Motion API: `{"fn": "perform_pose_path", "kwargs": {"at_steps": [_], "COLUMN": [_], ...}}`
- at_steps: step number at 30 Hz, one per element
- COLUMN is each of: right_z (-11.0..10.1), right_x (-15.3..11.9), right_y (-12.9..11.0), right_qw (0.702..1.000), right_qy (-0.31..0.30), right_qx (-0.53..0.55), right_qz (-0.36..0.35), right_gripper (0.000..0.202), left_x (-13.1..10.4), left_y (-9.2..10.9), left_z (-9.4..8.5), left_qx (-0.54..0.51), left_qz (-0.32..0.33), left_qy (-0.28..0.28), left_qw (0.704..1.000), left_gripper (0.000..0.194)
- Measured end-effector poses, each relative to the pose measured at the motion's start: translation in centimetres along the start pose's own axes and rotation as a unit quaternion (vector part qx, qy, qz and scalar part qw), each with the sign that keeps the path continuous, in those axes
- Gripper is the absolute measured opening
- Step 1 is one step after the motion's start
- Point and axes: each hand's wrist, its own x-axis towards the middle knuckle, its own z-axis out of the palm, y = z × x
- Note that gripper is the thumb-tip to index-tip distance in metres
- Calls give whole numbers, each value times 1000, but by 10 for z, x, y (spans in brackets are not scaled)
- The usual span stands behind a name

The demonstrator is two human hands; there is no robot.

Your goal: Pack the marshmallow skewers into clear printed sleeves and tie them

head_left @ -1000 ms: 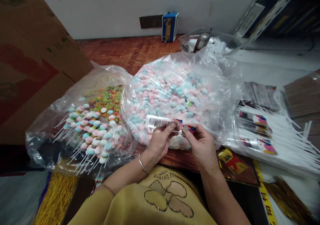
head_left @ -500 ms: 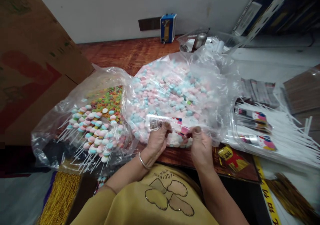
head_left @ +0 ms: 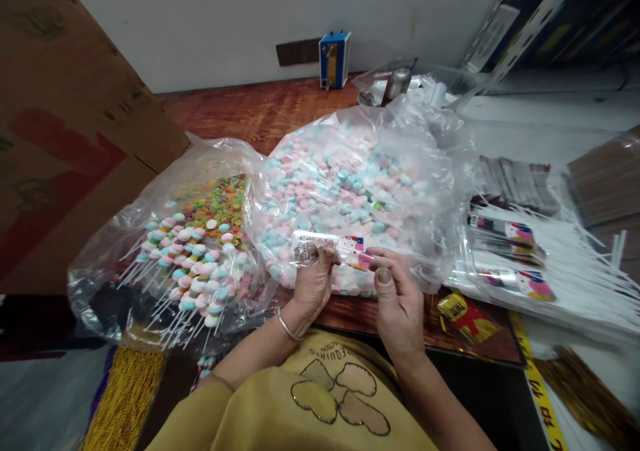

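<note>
The person shows two hands (head_left: 311, 285) and one bangle (head_left: 286, 324). One packet (head_left: 356, 252) is held; at least three spare packets (head_left: 520, 283) lie rightward. There are two big bags (head_left: 320, 201), one blue box (head_left: 334, 59), one carton (head_left: 75, 137), one desk (head_left: 225, 107). Skewers (head_left: 197, 264), overlapping, exceed a dozen; sticks (head_left: 585, 271) are uncountable.

The mustard shirt (head_left: 340, 407), nearest, reads "ACTION" and, less clearly, "REQUIRES". On the gold packet (head_left: 467, 317), near right, "TWIST" seems legible. Print on the central wrapper (head_left: 317, 244) and the near-right yellow strip (head_left: 544, 401) stays unreadable.
</note>
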Motion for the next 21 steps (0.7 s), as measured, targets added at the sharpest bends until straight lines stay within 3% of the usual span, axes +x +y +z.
{"fn": "perform_pose_path", "kwargs": {"at_steps": [3, 6, 15, 21], "right_z": [9, 14, 4, 3], "right_x": [-1, -2, 1, 3], "right_y": [8, 15, 18, 15], "right_qw": [991, 984, 994, 999], "right_qy": [-35, -21, -16, -15], "right_qx": [98, 131, 71, 5], "right_qz": [81, 117, 85, 40], "right_gripper": [26, 27, 20, 18], "left_x": [-6, -7, 1, -3], "left_y": [2, 5, 7, 9], "left_z": [0, 1, 1, 3], "left_qx": [53, 62, 6, -54], "left_qz": [20, -15, -103, -180], "left_qy": [-39, -59, 4, -69], "left_qw": [998, 996, 995, 980], "left_gripper": [42, 36, 53, 48]}}
